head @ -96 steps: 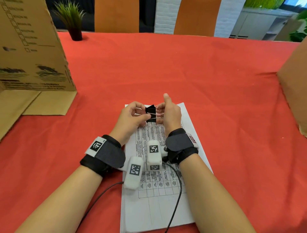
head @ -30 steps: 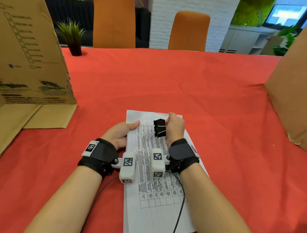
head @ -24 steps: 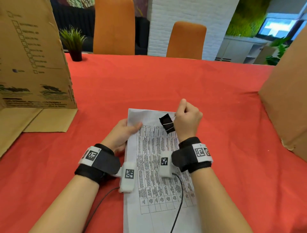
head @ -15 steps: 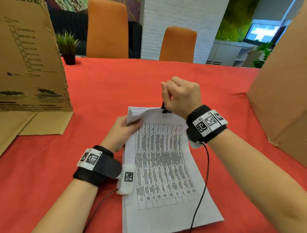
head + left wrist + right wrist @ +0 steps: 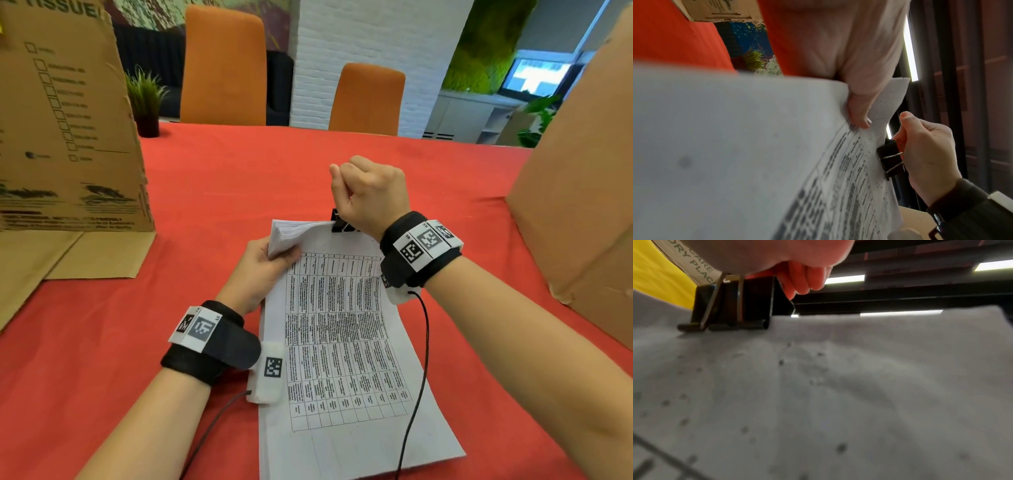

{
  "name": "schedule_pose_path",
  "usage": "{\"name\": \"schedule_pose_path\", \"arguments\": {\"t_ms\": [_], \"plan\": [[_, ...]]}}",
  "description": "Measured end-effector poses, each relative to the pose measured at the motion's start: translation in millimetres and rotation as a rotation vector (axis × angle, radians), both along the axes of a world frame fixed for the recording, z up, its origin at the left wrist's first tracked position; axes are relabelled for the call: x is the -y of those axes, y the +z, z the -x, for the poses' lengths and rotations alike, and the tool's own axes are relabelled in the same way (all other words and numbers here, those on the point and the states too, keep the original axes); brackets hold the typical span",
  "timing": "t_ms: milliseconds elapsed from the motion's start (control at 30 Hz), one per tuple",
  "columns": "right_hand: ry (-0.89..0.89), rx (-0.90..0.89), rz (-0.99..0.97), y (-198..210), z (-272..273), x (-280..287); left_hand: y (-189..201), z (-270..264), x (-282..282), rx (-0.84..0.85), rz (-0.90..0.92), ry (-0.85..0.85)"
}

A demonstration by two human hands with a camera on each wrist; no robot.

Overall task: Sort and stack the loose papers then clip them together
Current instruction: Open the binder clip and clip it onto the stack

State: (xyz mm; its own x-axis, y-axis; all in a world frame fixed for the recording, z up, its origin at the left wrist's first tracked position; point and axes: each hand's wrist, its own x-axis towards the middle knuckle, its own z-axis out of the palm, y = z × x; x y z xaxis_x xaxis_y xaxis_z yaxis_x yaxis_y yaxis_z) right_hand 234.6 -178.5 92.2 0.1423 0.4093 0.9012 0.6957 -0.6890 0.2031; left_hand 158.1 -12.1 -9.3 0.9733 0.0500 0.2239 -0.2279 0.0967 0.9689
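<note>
A stack of white papers (image 5: 342, 342) printed with a table lies on the red tablecloth, its far edge raised. My left hand (image 5: 263, 270) grips the stack's far left corner (image 5: 885, 100), thumb on top. My right hand (image 5: 370, 195) is curled above the far edge and pinches the wire handles of a black binder clip (image 5: 340, 222). The clip (image 5: 891, 158) sits against the top edge of the papers (image 5: 818, 386); its black body (image 5: 731, 305) straddles that edge in the right wrist view. Most of the clip is hidden behind my right hand in the head view.
A tall cardboard box (image 5: 65, 130) with a flattened flap stands at the left, another cardboard box (image 5: 582, 205) at the right. A small potted plant (image 5: 145, 102) and two orange chairs (image 5: 366, 99) are at the table's far side. Wrist-camera cables trail over the papers.
My right hand carried the clip from above the page to the stack's far edge. My left hand lifted the stack's far left corner off the table.
</note>
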Motion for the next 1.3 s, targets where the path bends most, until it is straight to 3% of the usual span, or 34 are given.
{"name": "schedule_pose_path", "arguments": {"t_ms": [167,367,567,700,833,933,1067,1133,1200,1233,1300], "plan": [[-0.018,-0.171,0.055,-8,-2,0,4,2,3,0.021,0.005,-0.005],[-0.216,-0.576,0.204,-5,2,6,3,2,4,-0.022,0.117,-0.012],[-0.228,-0.43,0.133,-13,4,1,7,4,6,0.024,0.168,0.012],[-0.235,-0.614,-0.034,-4,-1,-2,9,6,13,0.104,0.135,0.113],[-0.348,-0.537,0.132,-6,2,-8,9,7,14,0.111,0.128,0.159],[-0.353,-0.613,0.123,-6,5,-8,11,8,13,0.11,0.117,0.157],[-0.276,-0.718,0.03,-8,9,34,14,6,5,0.121,0.096,0.222],[-0.167,-1.028,-0.177,-22,12,69,17,7,1,0.11,0.111,0.245],[0.177,-1.523,-0.438,-42,28,91,26,10,2,0.112,0.138,0.242],[0.364,-1.683,-0.516,-52,34,97,33,11,3,0.116,0.129,0.237],[0.572,-1.722,-0.606,-54,39,98,48,2,4,0.101,0.089,0.251]]}}
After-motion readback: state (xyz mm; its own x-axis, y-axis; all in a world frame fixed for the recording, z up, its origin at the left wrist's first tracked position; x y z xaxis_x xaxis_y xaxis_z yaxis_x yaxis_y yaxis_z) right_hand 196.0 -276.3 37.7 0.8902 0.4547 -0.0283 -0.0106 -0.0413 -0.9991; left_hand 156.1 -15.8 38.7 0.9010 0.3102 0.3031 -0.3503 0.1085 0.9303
